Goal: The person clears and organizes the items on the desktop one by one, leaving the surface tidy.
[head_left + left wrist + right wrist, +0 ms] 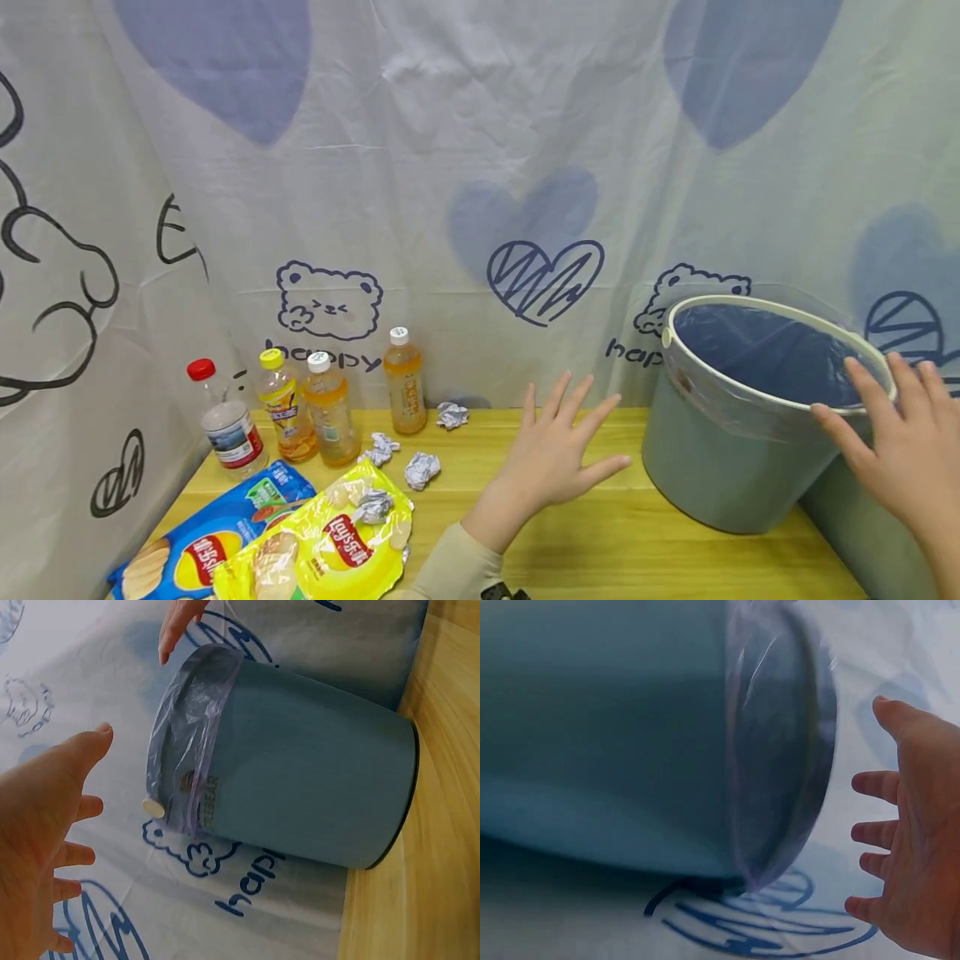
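A grey-green trash bin (735,467), lined with a clear plastic bag (196,742), stands upright at the right of the wooden table. My left hand (551,454) is spread in the air to the left of the bin, holding nothing. In the left wrist view its fingers are apart from the bin's rim. My right hand (903,442) overlaps the bin's right rim in the head view, fingers spread. The right wrist view shows this hand (922,825) just beyond the bin's mouth, with a gap between them and nothing held.
At the left stand a red-capped bottle (232,433) and several bottles of amber drink (330,412). Blue (217,533) and yellow chip bags (330,542) lie in front. Crumpled paper balls (422,471) lie nearby, one on the yellow bag. A printed curtain (420,208) hangs behind.
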`<action>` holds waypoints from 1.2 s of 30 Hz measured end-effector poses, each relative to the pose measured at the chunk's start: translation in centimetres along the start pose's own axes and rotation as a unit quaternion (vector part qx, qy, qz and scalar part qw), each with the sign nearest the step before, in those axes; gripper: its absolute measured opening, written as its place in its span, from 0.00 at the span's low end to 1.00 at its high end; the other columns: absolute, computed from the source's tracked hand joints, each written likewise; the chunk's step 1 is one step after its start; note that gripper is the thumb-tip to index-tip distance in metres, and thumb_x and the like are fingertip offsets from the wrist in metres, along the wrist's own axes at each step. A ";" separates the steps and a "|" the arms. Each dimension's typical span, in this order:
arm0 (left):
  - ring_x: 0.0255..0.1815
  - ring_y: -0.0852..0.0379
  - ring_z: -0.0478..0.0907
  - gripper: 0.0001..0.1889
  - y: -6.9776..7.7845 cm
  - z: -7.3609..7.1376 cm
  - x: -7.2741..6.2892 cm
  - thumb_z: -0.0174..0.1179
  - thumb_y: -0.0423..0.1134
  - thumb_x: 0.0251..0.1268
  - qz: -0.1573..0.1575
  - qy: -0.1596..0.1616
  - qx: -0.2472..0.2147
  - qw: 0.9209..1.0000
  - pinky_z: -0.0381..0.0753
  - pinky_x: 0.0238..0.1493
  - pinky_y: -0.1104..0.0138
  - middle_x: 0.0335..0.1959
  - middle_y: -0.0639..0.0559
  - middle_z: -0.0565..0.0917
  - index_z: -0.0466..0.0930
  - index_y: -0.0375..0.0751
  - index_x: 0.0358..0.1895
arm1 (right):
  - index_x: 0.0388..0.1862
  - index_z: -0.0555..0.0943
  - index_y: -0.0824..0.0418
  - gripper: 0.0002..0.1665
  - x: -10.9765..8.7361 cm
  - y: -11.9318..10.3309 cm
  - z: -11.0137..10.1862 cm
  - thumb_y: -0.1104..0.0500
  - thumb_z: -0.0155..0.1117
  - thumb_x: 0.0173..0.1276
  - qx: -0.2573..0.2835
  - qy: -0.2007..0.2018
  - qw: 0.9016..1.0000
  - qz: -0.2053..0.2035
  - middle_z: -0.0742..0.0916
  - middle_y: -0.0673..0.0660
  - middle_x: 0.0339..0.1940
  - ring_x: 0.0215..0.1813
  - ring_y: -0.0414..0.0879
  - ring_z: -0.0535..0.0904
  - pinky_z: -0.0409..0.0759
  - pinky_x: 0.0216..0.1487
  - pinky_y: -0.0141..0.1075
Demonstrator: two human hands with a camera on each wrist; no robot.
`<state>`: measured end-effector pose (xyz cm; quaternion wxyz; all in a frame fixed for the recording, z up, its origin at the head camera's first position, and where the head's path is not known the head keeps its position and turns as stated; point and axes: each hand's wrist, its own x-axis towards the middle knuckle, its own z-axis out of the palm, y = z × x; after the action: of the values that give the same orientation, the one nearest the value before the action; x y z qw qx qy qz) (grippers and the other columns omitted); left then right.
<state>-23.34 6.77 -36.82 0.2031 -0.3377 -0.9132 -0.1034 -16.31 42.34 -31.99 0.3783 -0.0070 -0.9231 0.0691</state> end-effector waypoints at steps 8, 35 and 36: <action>0.82 0.48 0.44 0.38 0.7 -0.1 3.5 0.34 0.75 0.65 0.015 -0.016 0.022 1.000 0.49 0.73 0.36 0.80 0.54 0.51 0.47 0.70 0.77 | 0.78 0.48 0.63 0.50 1.7 3.0 0.6 0.28 0.32 0.73 -0.032 -0.115 0.992 0.045 0.49 0.78 0.76 0.78 0.72 0.33 0.32 0.75 0.65; 0.82 0.58 0.34 0.39 4.1 1.8 12.0 0.30 0.77 0.64 0.001 -0.091 -0.025 0.996 0.42 0.76 0.41 0.81 0.62 0.38 0.26 0.78 0.74 | 0.73 0.42 0.78 0.43 4.1 6.3 2.4 0.42 0.30 0.80 0.064 -0.226 0.970 0.066 0.42 0.88 0.69 0.72 0.81 0.29 0.31 0.69 0.72; 0.82 0.58 0.34 0.38 4.2 1.9 12.1 0.30 0.77 0.64 0.001 -0.094 -0.029 0.995 0.42 0.76 0.41 0.81 0.62 0.38 0.26 0.79 0.74 | 0.73 0.43 0.78 0.43 4.0 6.3 2.4 0.42 0.30 0.80 0.066 -0.226 0.970 0.066 0.42 0.88 0.69 0.72 0.81 0.29 0.31 0.69 0.72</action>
<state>-29.46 17.51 -32.95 0.1072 -0.3526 -0.9245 -0.0972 -21.10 48.52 -31.69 0.1540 -0.0266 -0.9755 0.1548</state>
